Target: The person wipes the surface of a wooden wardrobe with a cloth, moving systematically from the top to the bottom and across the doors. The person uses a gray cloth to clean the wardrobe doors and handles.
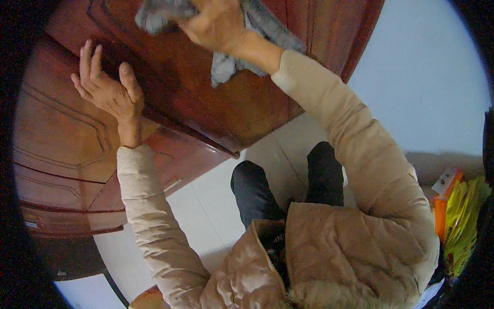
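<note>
A grey cloth [227,65] is bunched under and around my right hand [216,27], at the top of the view, against the reddish-brown wooden door [185,89]. Part of the cloth hangs below the wrist, and its left end is blurred. The right fingertips are partly hidden. My left hand [110,85] is raised at the left with its fingers spread and nothing in it. It is near the door's edge; whether it touches the wood cannot be told.
A panelled wooden surface [58,127] stands at the left. Pale floor tiles [204,208] lie below, and a white wall [420,77] is at the right. An orange box [440,216] and yellow plastic packaging [459,228] sit at the right edge.
</note>
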Demonstrator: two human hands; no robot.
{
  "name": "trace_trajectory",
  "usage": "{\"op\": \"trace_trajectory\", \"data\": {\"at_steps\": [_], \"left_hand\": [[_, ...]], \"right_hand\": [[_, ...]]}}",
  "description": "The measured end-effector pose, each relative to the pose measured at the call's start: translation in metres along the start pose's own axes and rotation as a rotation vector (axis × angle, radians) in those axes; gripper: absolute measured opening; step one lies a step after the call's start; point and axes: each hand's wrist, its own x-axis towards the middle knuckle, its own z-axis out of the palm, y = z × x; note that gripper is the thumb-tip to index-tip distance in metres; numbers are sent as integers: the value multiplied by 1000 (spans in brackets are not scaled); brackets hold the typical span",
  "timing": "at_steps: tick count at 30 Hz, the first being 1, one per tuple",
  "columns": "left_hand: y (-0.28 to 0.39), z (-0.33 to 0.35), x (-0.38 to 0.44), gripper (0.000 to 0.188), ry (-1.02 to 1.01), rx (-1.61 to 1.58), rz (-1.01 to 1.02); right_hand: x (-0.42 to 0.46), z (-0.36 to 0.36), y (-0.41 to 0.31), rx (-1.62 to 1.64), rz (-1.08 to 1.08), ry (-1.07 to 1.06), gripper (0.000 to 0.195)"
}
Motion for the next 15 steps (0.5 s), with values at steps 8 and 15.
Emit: {"op": "trace_trajectory", "data": {"at_steps": [8, 15], "left_hand": [[2, 27, -1, 51, 9, 16, 39], [26, 24, 14, 50, -96, 101, 66]], "right_hand": [[-206, 3, -104, 451, -287, -469, 11], [-296, -42, -41, 737, -791, -870, 15]]}}
